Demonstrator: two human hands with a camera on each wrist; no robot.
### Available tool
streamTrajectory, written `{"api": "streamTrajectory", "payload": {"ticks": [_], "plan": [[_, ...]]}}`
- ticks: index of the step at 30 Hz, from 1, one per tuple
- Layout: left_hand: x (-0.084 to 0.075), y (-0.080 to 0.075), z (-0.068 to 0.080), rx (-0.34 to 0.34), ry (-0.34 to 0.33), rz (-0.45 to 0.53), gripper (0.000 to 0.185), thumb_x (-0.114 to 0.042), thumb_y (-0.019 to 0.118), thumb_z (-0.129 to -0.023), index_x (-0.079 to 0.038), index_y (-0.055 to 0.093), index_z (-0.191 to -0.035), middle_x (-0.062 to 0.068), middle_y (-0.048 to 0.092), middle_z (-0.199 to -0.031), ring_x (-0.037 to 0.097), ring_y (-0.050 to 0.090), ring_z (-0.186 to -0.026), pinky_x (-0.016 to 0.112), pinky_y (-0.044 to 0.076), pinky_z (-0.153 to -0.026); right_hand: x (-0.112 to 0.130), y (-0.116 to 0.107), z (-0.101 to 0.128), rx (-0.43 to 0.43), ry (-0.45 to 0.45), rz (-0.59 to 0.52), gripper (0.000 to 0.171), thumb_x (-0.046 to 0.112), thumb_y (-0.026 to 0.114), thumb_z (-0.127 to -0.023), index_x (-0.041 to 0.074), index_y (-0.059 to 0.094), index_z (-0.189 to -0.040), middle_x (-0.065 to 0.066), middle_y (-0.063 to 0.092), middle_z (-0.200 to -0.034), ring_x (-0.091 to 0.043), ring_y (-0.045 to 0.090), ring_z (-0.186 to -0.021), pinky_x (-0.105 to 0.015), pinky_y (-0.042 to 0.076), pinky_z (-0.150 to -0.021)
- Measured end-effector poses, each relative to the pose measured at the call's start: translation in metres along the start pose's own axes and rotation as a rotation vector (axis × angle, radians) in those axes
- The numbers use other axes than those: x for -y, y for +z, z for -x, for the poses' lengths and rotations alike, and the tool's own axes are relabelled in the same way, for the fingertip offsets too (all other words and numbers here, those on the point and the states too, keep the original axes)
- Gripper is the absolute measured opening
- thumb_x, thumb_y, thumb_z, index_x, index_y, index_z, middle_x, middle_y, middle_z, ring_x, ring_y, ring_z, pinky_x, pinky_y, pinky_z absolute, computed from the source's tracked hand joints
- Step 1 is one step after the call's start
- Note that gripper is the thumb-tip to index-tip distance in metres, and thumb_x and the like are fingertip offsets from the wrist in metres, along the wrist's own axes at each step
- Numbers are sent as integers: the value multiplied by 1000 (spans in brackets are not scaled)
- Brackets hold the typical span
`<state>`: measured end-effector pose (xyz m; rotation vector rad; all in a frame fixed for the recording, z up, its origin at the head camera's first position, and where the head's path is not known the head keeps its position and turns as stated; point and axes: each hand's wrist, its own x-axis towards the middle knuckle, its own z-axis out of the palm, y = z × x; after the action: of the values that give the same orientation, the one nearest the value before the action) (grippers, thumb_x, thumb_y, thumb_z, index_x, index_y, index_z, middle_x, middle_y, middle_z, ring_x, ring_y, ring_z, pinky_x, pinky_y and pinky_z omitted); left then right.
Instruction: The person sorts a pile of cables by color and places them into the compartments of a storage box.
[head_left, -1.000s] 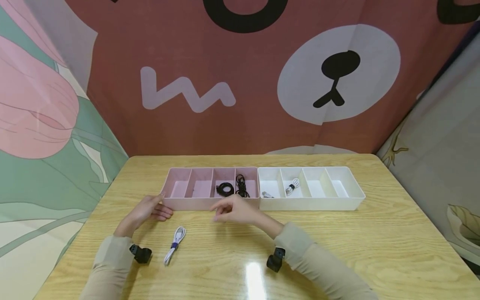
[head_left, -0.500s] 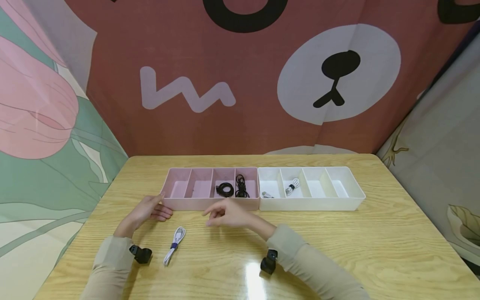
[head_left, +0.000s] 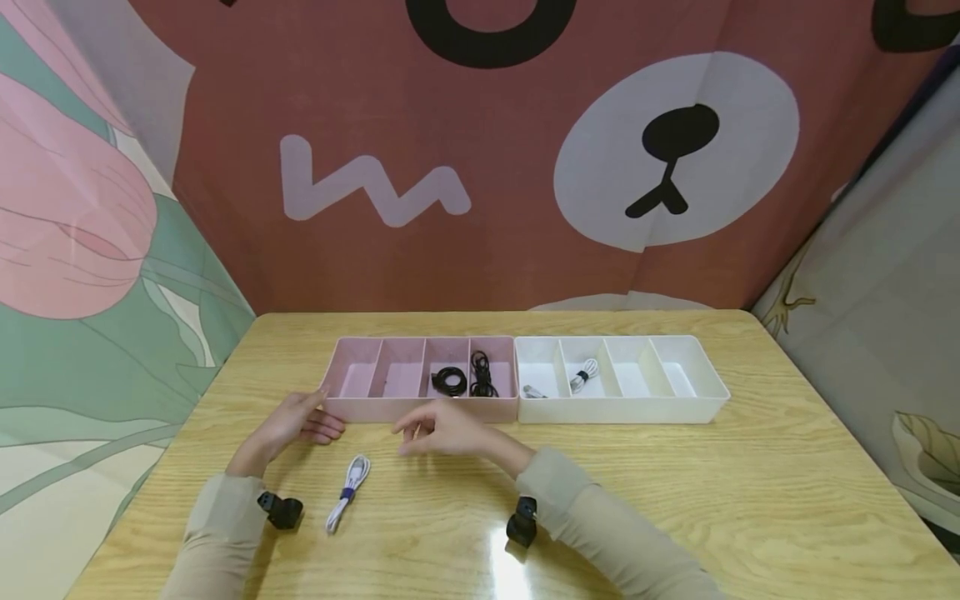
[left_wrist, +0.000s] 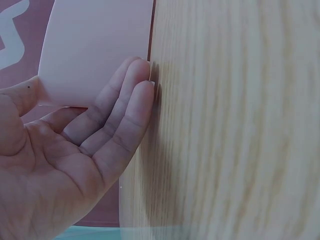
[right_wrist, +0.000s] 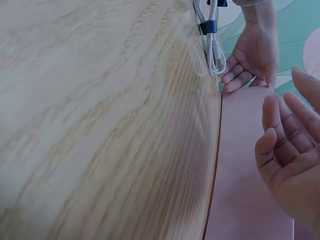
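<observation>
A bundled white cable [head_left: 348, 486] with a blue tie lies on the wooden table [head_left: 750, 492] toward its near left edge, untouched, just in front of the pink tray [head_left: 352, 407]. The right hand [head_left: 442, 431] hovers just beside it, fingers loosely curled, holding nothing. The left hand [head_left: 294, 421] rests on the table with straight fingers against the pink tray's near left corner. The wrist views are blurred, and the left wrist view shows only the tray's wall. Two dark coiled cables [head_left: 465, 377] sit in the pink tray's right compartments. The white tray [head_left: 622, 409] adjoining it holds a white cable [head_left: 583, 374] and a small pale item too small to identify. No writing is readable.
</observation>
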<state>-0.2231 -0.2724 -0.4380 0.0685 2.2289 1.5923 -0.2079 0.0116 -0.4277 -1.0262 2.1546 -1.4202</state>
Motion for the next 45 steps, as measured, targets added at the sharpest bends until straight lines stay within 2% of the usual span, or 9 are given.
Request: {"api": "streamTrajectory", "payload": {"ticks": [6, 14, 21, 27, 35, 45], "plan": [[1, 0, 2, 7, 2, -4, 66, -41, 25, -99, 20, 39, -119, 14, 66, -86, 21, 64, -76, 35, 53, -71, 1, 5, -6, 31, 11, 45, 33, 13, 72, -78, -2, 65, -106, -4, 65, -85, -12, 60, -65, -17, 45, -53], [3, 0, 2, 8, -1, 3, 66, -41, 25, -99, 20, 41, -117, 14, 66, -85, 21, 64, -76, 35, 53, -70, 0, 13, -15, 92, -18, 60, 33, 9, 72, -77, -5, 64, -106, -5, 63, -75, -4, 54, -62, -17, 46, -59], [1, 2, 1, 4, -6, -5, 67, -43, 26, -99, 20, 40, -118, 14, 66, -86, 21, 64, -76, 35, 53, -71, -3, 18, -21, 101, -36, 97, 36, 10, 74, -75, -4, 64, -107, -4, 65, -73, 0, 53, -60, -16, 48, -60], [-1, 2, 2, 22, 5, -2, 67, -42, 26, -99, 21, 40, -117, 15, 66, -86, 21, 64, -77, 35, 53, -71, -4, 22, -26, 118, -42, 136, 37, 11, 74, -75, -3, 63, -108, -1, 64, -70, 2, 51, -56, -15, 46, -58], [0, -1, 1, 13, 1, 1, 66, -41, 26, -99, 20, 42, -116, 16, 66, -86, 21, 64, -77, 34, 53, -70, -3, 27, -33, 147, -35, 196, 39, 13, 75, -75, 1, 63, -110, 6, 60, -62, 2, 47, -49, -13, 39, -49], [0, -1, 1, 12, 1, 4, 65, -41, 25, -99, 20, 42, -116, 16, 66, -86, 21, 64, -76, 34, 53, -70, -3, 33, -43, 165, -44, 264, 39, 14, 75, -74, 2, 64, -109, 10, 55, -56, 4, 44, -46, -11, 35, -46]]}}
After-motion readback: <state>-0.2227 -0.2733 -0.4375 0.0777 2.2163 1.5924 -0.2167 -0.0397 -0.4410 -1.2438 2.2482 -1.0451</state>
